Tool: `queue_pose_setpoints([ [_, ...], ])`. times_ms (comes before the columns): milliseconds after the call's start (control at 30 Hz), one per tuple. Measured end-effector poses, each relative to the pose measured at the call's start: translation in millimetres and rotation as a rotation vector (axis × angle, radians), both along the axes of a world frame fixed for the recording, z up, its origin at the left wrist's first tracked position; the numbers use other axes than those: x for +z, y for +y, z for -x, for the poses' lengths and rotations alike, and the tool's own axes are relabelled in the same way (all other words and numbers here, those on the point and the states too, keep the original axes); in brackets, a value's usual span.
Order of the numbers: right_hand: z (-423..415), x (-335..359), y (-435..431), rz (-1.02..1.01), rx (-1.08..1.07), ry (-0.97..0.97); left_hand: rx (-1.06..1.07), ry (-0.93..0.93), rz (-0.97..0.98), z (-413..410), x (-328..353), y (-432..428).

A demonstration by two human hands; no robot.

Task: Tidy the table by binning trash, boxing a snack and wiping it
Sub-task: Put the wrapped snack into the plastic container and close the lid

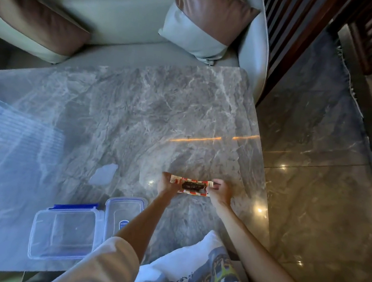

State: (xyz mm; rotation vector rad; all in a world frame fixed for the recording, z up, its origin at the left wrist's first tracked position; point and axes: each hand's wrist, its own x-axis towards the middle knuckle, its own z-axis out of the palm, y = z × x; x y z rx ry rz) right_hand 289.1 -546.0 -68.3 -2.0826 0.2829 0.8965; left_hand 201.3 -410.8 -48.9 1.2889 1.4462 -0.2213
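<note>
A red-and-white snack wrapper (192,186) with a dark snack in its middle is held stretched between both hands just above the grey marble table (118,120). My left hand (166,184) pinches its left end and my right hand (220,190) pinches its right end. A clear plastic box (64,235) with a blue clip stands open near the table's front edge, to the left of my left forearm. Its clear lid (123,214) lies beside it, partly under my arm. A pale crumpled scrap (104,174) lies on the table left of the hands.
A grey sofa (128,17) with two brown-and-grey cushions (205,20) runs along the table's far side. Glossy dark floor (313,176) lies to the right of the table edge. A dark wooden slatted screen (288,37) stands at the back right.
</note>
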Motion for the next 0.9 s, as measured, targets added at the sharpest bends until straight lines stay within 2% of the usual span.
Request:
queue_pose_setpoints([
  [100, -4.8, 7.7, -11.7, -0.109, 0.145, -0.062, 0.011, -0.119, 0.087, 8.5, 0.7, 3.1],
  [300, -2.7, 20.0, -38.7, -0.12, 0.39, -0.392, -0.415, -0.162, -0.349, 25.0, 0.0, -3.2],
  [433, 8.4, 17.3, -41.3, -0.06, 0.452, -0.346, -0.517, -0.165, -0.424, 32.7, -4.6, -20.0],
  [533, 8.7, 19.5, -36.0, -0.074, 0.438, -0.317, -0.496, -0.168, -0.453, 32.5, -1.2, -21.2],
  [633, 0.4, 27.9, -30.6, -0.116, 0.415, -0.229, -0.417, -0.103, -0.389, 35.4, 9.0, -14.9],
  [700, -3.3, 34.4, -28.4, -0.179, 0.418, -0.138, -0.323, -0.134, -0.317, 40.5, 17.1, -10.1],
  [833, -0.3, 41.6, -23.8, -0.275, 0.386, 0.033, -0.011, -0.341, 0.095, 63.7, 39.2, -4.4],
  [900, 4.3, 45.8, -18.7, -0.309, 0.337, 0.138, 0.038, -0.366, 0.228, 81.9, 47.9, -0.8],
])
